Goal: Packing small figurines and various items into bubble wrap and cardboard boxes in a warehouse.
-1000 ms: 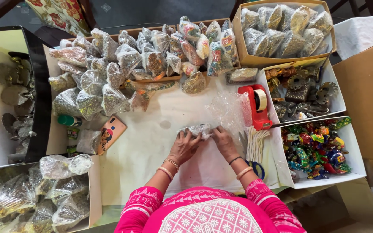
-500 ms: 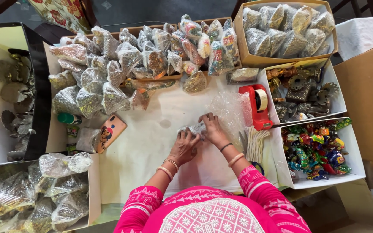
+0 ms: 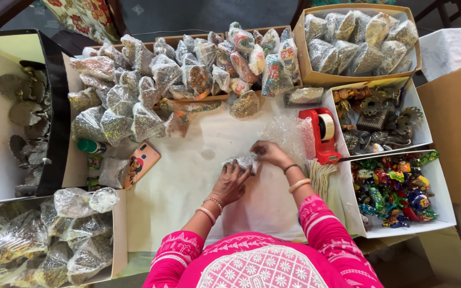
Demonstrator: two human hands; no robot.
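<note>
Both my hands meet over a small clear plastic packet (image 3: 244, 161) of glittery grey pieces, lying on the white table cover (image 3: 188, 181). My left hand (image 3: 229, 184) presses on the packet's near side with the fingers curled over it. My right hand (image 3: 269, 153) pinches its far right end. A crumpled sheet of clear wrap (image 3: 289, 133) lies just beyond the right hand, next to a red tape dispenser (image 3: 322, 133). Pink sleeves and bangles show at both wrists.
A heap of filled clear packets (image 3: 150, 85) covers the far side. A cardboard box (image 3: 358, 42) holds more. White trays hold metal ornaments (image 3: 380, 114) and colourful wrapped pieces (image 3: 396, 189). A phone (image 3: 140, 164) and green-capped bottle (image 3: 90, 145) lie left; bagged items (image 3: 44, 240) sit near left.
Both hands have shifted slightly on the packet, turning and pressing it; the right hand moved up to its far end. Nothing else on the table moved.
</note>
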